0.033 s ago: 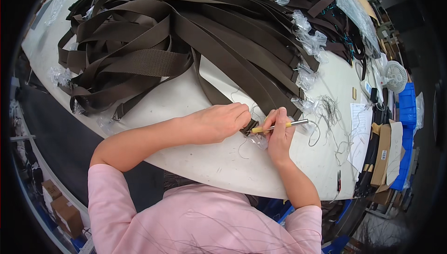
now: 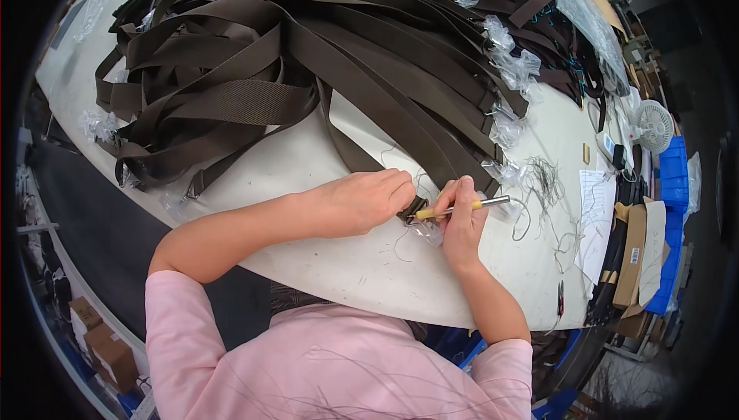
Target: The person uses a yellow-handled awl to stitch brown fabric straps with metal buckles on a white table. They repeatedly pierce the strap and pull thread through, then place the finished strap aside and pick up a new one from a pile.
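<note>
My left hand (image 2: 368, 203) is closed on the end of a dark brown webbing strap (image 2: 350, 152), close to the table's near edge. A dark buckle-like piece (image 2: 416, 209) sits at that strap end, beside my left fingertips. My right hand (image 2: 462, 224) grips a pen-like tool (image 2: 493, 202) with a yellow front part and a silver rear end. Its yellow end points left and meets the strap end; the exact tip is too small to make out. Clear plastic wrap (image 2: 428, 232) lies under the tool, next to my right fingers.
A large heap of brown straps (image 2: 254, 100) covers the far table, with plastic-wrapped ends (image 2: 504, 127) on its right. Loose threads (image 2: 543, 181), paper sheets (image 2: 593, 204) and small red-and-black snips (image 2: 560, 297) lie to the right. Beyond are a white fan (image 2: 653, 125), cardboard (image 2: 631, 254) and blue bins (image 2: 673, 174).
</note>
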Motion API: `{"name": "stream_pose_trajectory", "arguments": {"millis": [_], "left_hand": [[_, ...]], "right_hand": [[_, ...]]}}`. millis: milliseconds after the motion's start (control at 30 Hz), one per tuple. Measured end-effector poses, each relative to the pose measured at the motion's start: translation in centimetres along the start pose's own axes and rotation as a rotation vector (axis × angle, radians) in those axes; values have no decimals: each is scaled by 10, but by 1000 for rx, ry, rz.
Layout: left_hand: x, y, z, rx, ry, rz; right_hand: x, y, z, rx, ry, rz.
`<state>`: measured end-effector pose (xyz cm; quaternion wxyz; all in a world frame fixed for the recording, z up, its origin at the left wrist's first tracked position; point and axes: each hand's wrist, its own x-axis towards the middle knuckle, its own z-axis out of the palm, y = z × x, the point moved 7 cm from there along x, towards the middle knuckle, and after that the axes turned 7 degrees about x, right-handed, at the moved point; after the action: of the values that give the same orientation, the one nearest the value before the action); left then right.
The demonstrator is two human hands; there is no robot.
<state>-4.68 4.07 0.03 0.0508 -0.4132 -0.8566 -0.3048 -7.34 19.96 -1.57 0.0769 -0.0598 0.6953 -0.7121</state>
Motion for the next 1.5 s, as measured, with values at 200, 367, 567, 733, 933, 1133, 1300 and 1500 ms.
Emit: {"name": "stream_pose_trajectory", "arguments": {"millis": [200, 367, 567, 733, 933, 1133, 1300, 1500], "left_hand": [[2, -1, 0, -2, -59, -22], [1, 0, -1, -12, -73, -34], [2, 6, -21, 139, 123, 48], [1, 19, -1, 666, 131, 211], [6, 9, -1, 513, 198, 140], [-3, 26, -27, 139, 329, -194], [-7, 7, 17, -821, -80, -736], [-13, 0, 54, -1344, -43, -922]], "right_hand": [[1, 0, 0, -44, -3, -5], [1, -2, 0, -55, 8, -13], [-9, -8, -9, 93, 24, -201], [-34, -44, -3, -467, -121, -705], [-38, -43, 8, -718, -228, -769], [-31, -27, -1, -674, -151, -700], [-31, -29, 4, -648, -119, -743], [-40, -30, 7, -675, -155, -799]]}}
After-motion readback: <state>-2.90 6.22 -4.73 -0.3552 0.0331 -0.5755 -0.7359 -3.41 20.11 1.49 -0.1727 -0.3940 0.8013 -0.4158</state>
